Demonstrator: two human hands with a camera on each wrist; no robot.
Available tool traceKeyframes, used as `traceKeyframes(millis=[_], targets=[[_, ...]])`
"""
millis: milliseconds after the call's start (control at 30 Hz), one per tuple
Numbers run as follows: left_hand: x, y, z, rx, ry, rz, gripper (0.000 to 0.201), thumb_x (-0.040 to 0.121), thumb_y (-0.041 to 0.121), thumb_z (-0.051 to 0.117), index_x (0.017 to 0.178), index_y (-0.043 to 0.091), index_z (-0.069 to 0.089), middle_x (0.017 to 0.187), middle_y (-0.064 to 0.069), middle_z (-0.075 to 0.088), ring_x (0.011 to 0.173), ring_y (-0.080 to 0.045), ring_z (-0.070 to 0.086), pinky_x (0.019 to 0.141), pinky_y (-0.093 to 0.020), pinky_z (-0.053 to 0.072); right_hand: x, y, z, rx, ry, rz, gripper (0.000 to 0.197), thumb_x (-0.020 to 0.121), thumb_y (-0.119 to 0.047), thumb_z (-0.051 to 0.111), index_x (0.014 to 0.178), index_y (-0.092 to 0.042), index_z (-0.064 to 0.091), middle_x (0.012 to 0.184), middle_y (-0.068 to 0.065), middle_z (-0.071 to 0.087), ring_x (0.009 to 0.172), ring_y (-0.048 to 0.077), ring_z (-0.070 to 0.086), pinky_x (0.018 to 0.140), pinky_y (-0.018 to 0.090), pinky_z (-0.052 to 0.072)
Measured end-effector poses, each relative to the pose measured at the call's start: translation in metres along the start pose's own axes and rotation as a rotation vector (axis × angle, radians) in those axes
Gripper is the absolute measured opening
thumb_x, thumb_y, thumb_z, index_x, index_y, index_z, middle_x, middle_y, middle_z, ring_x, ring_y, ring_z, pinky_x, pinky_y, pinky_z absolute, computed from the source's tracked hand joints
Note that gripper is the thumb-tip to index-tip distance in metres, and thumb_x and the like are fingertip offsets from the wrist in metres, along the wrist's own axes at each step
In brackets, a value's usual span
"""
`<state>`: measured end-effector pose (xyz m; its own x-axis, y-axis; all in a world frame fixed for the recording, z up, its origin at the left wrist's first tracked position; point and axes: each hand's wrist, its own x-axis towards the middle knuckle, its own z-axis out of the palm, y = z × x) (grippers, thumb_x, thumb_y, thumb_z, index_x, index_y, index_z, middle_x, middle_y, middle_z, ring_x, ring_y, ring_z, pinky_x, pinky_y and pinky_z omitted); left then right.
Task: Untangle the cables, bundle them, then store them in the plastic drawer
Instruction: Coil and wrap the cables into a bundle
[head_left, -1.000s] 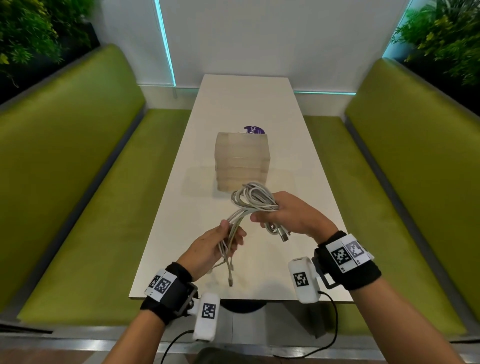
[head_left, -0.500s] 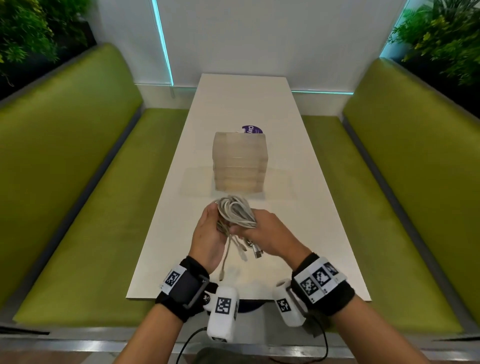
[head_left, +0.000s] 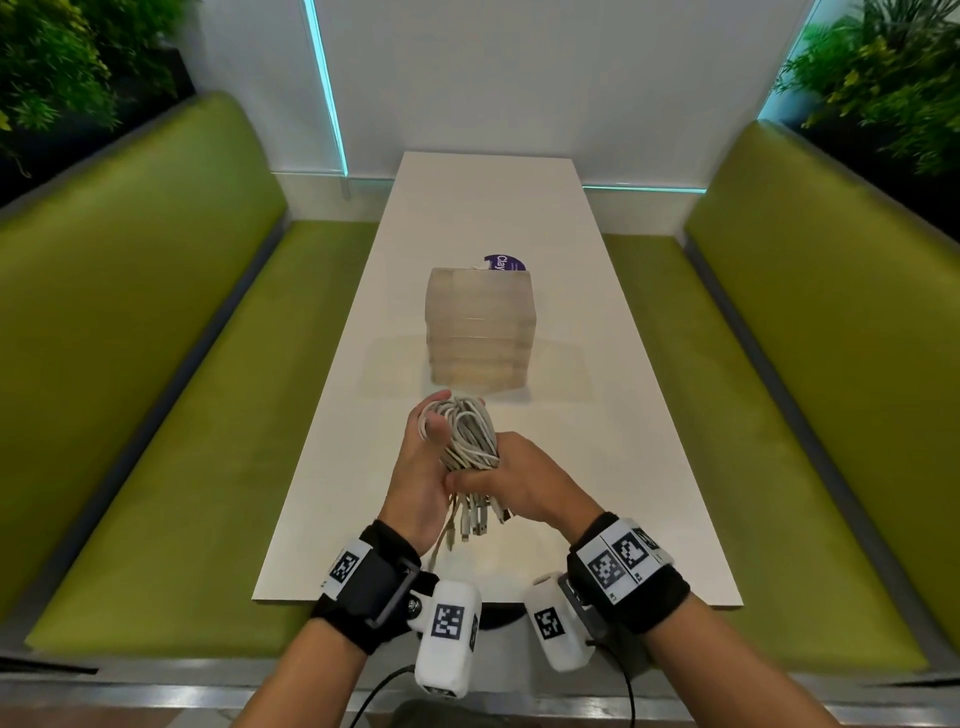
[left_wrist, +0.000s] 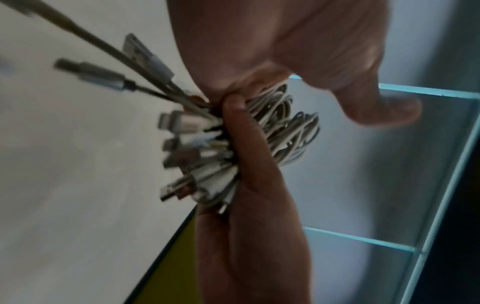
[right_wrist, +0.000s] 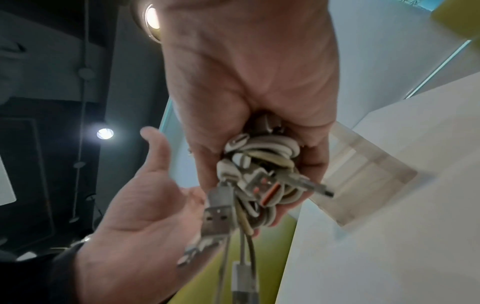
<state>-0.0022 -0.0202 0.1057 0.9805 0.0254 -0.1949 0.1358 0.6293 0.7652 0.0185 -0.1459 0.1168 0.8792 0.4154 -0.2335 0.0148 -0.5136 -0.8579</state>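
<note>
A coil of white and grey cables (head_left: 470, 434) is held upright above the near half of the white table (head_left: 597, 467). My right hand (head_left: 511, 475) grips the coil's lower end, with several plugs (head_left: 472, 519) hanging below the fist. My left hand (head_left: 434, 431) cups the coil from the left, fingers behind it and thumb lying against the loops. The right wrist view shows that left palm (right_wrist: 145, 205) spread with the thumb out, beside the cables (right_wrist: 259, 156) in my right hand (right_wrist: 249, 82). The translucent plastic drawer unit (head_left: 480, 327) stands just beyond, all drawers closed.
A purple round label (head_left: 506, 262) lies behind the drawer unit. Green padded benches (head_left: 156, 389) run along both sides of the table. A white wall closes the far end, with plants in the upper corners.
The two hands have come together and nearer to me. The stretched cable loops are now gathered into one compact coil between both hands, and the plugs hang below my right fist.
</note>
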Motion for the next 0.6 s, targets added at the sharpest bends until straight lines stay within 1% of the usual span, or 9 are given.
traceKeyframes(millis=[33, 67, 133, 167, 300, 367, 467, 567, 600], targets=[[-0.001, 0.000, 0.000, 0.048, -0.012, 0.018, 0.088, 0.055, 0.052, 0.084, 0.125, 0.013, 0.047, 0.117, -0.014, 0.067, 0.108, -0.025, 0.064, 0.082, -0.037, 0.056, 0.000, 0.000, 0.001, -0.016, -0.004, 0.003, 0.015, 0.078, -0.024, 0.069, 0.083, -0.010, 0.064, 0.066, 0.004, 0.062, 0.051, 0.013, 0.053, 0.045, 0.019, 0.040], [0.000, -0.001, 0.000, 0.091, 0.000, 0.041, 0.080, 0.056, 0.038, 0.088, 0.121, 0.012, 0.048, 0.114, -0.014, 0.068, 0.107, -0.025, 0.065, 0.078, -0.034, 0.056, 0.002, 0.000, 0.003, -0.029, -0.007, 0.002, 0.014, 0.079, -0.021, 0.068, 0.085, -0.009, 0.064, 0.068, 0.006, 0.064, 0.052, 0.013, 0.054, 0.046, 0.021, 0.041], [0.000, 0.002, 0.003, 0.140, 0.063, 0.077, 0.052, 0.070, 0.010, 0.081, 0.114, 0.012, 0.053, 0.106, -0.014, 0.070, 0.100, -0.025, 0.066, 0.070, -0.028, 0.055, 0.003, -0.001, 0.005, -0.025, -0.001, -0.011, 0.012, 0.079, -0.017, 0.066, 0.087, -0.009, 0.064, 0.071, 0.008, 0.064, 0.055, 0.015, 0.055, 0.050, 0.026, 0.042], [0.000, 0.003, 0.005, 0.145, 0.089, 0.085, 0.045, 0.073, 0.004, 0.077, 0.111, 0.013, 0.055, 0.100, -0.013, 0.069, 0.094, -0.024, 0.066, 0.067, -0.027, 0.055, 0.002, -0.002, 0.005, -0.012, 0.000, -0.014, 0.009, 0.078, -0.014, 0.065, 0.085, -0.009, 0.063, 0.069, 0.006, 0.062, 0.054, 0.014, 0.054, 0.050, 0.026, 0.041], [0.001, 0.005, 0.010, 0.127, 0.094, 0.090, 0.036, 0.075, 0.000, 0.073, 0.105, 0.014, 0.058, 0.085, -0.008, 0.061, 0.072, -0.017, 0.062, 0.060, -0.028, 0.054, -0.002, -0.003, 0.007, 0.044, -0.008, -0.023, 0.004, 0.075, -0.010, 0.064, 0.077, -0.012, 0.060, 0.061, -0.002, 0.056, 0.051, 0.011, 0.051, 0.048, 0.023, 0.039], [0.001, 0.004, 0.011, 0.135, 0.074, 0.098, 0.035, 0.075, -0.001, 0.072, 0.103, 0.014, 0.058, 0.085, -0.008, 0.061, 0.073, -0.017, 0.062, 0.061, -0.029, 0.054, -0.004, -0.002, 0.008, 0.084, -0.004, -0.038, 0.004, 0.074, -0.010, 0.063, 0.078, -0.010, 0.062, 0.060, -0.003, 0.057, 0.053, 0.010, 0.053, 0.050, 0.023, 0.040], [-0.001, 0.003, 0.011, 0.156, 0.046, 0.102, 0.034, 0.075, 0.002, 0.074, 0.103, 0.016, 0.058, 0.090, -0.011, 0.060, 0.078, -0.019, 0.061, 0.064, -0.031, 0.054, -0.005, 0.000, 0.008, 0.150, 0.001, -0.055, 0.011, 0.076, -0.006, 0.062, 0.073, -0.016, 0.061, 0.056, -0.009, 0.060, 0.051, 0.006, 0.055, 0.051, 0.021, 0.041], [-0.001, 0.003, 0.011, 0.219, 0.047, 0.121, 0.036, 0.075, 0.005, 0.075, 0.104, 0.017, 0.058, 0.093, -0.010, 0.062, 0.079, -0.016, 0.063, 0.065, -0.029, 0.054, -0.003, 0.003, 0.009, 0.193, -0.001, -0.057, 0.003, 0.078, -0.011, 0.064, 0.081, -0.010, 0.065, 0.068, 0.002, 0.066, 0.061, 0.016, 0.060, 0.058, 0.028, 0.044], [-0.001, 0.002, 0.011, 0.234, 0.047, 0.131, 0.036, 0.075, 0.006, 0.076, 0.104, 0.018, 0.058, 0.094, -0.011, 0.062, 0.080, -0.016, 0.063, 0.064, -0.028, 0.054, -0.003, 0.003, 0.008, 0.196, 0.001, -0.056, 0.002, 0.078, -0.013, 0.065, 0.080, -0.012, 0.066, 0.067, 0.002, 0.067, 0.061, 0.017, 0.060, 0.058, 0.029, 0.044]])
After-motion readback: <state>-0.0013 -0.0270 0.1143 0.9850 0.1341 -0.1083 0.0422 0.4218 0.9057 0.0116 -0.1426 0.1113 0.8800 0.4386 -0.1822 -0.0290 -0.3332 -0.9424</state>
